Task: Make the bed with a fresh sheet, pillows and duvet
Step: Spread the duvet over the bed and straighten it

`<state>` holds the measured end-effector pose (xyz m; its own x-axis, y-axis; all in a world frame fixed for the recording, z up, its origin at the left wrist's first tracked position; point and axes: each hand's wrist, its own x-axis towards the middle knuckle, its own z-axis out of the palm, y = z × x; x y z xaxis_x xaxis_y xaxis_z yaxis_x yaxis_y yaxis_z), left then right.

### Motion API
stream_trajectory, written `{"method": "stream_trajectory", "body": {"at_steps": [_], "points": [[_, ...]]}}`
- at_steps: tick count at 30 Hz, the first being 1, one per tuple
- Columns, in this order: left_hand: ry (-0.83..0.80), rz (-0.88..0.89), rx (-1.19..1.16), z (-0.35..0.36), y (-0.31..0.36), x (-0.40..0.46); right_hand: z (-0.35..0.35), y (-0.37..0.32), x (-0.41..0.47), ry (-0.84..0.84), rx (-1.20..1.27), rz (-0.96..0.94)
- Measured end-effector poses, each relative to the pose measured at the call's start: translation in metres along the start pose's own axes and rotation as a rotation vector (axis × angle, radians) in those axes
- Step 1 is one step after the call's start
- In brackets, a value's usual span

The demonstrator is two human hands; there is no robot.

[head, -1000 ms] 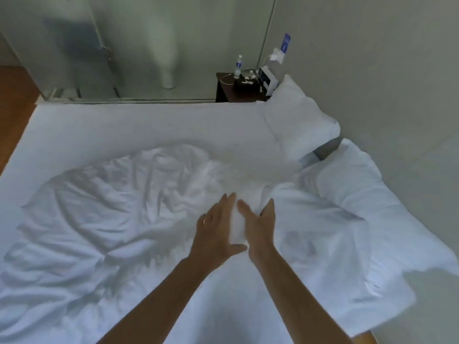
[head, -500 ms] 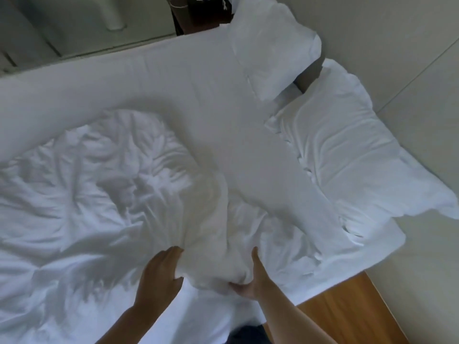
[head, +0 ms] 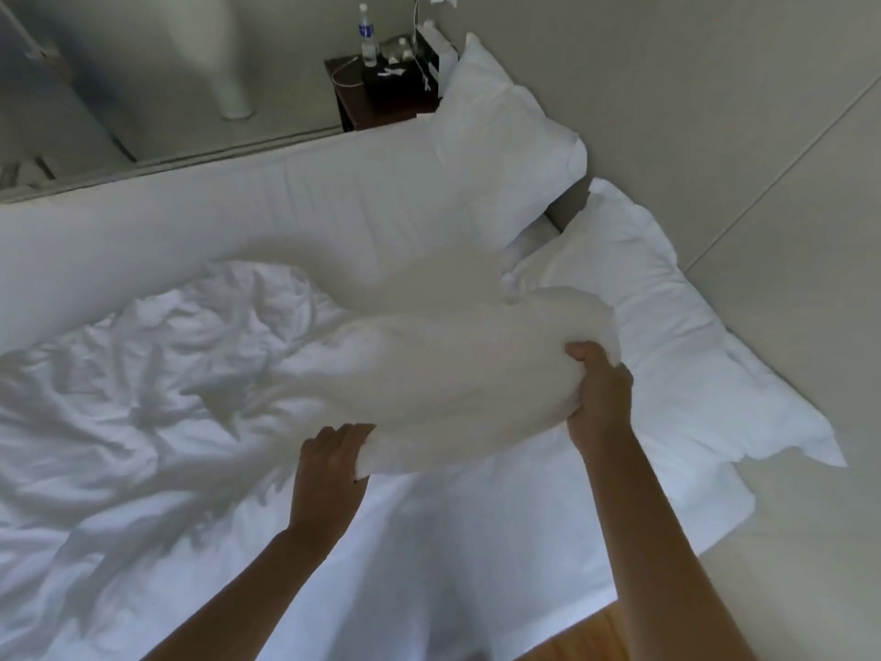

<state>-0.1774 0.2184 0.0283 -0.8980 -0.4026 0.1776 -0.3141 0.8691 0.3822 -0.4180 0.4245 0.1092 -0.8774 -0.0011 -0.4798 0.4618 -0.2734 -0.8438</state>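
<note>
Head view: both hands on the duvet (head: 453, 369), bunched white mass lifted off the sheet (head: 476, 541) near the head end of the bed. Left hand (head: 331, 462) grips the lower near edge of the bunch, fingers curled up into the fabric from below. Right hand (head: 598, 391) clamps the right end of the bunch, fingers wrapped around it, thumb on the near side. Rest of the duvet trails left and lies crumpled across the mattress, heavy wrinkles. Motion blur on the raised part, so fold detail unreadable. Two white pillows at the head end against the wall (head: 715, 112): far pillow (head: 500, 140) propped next to the nightstand (head: 376, 97), near pillow (head: 667, 326) lying flat just beside the right hand, apart from the far one with a dark gap between. Water bottle (head: 366, 35) upright on the nightstand with small clutter around it, too small to identify. Strip of wood floor (head: 596, 636) at the bottom edge
</note>
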Motion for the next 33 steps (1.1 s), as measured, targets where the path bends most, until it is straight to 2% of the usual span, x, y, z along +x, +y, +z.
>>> {"method": "stream_trajectory", "body": {"at_steps": [4, 6, 7, 10, 13, 17, 19, 27, 30, 33], "points": [[-0.201, 0.009, -0.070, 0.013, -0.005, -0.027, -0.061, 0.056, -0.016, 0.331, -0.094, 0.004], [-0.359, 0.021, -0.045, 0.024, -0.010, -0.054, -0.096, 0.098, -0.020, 0.456, -0.217, 0.119], [-0.424, 0.020, -0.042, 0.030, -0.012, -0.068, -0.113, 0.120, -0.023, 0.462, -0.287, 0.209], [-0.471, -0.048, -0.048, 0.040, -0.017, -0.112, -0.140, 0.175, -0.034, 0.304, -0.584, 0.471], [-0.427, -0.179, -0.068, 0.037, -0.020, -0.148, -0.119, 0.207, -0.053, -0.036, -1.015, 0.328], [-0.334, -0.375, -0.109, 0.021, -0.034, -0.181, -0.055, 0.236, -0.110, -0.521, -1.146, 0.183], [-0.273, -0.460, -0.132, 0.008, -0.049, -0.197, -0.026, 0.254, -0.144, -0.663, -1.183, 0.120], [0.011, -0.689, -0.340, -0.069, -0.125, -0.296, 0.034, 0.320, -0.306, -0.755, -1.098, -0.068], [0.082, -0.756, -0.417, -0.105, -0.159, -0.367, 0.045, 0.359, -0.375, -0.781, -1.090, -0.102], [0.130, -0.919, -0.448, -0.135, -0.197, -0.458, 0.053, 0.404, -0.449, -0.870, -1.117, -0.074]]}}
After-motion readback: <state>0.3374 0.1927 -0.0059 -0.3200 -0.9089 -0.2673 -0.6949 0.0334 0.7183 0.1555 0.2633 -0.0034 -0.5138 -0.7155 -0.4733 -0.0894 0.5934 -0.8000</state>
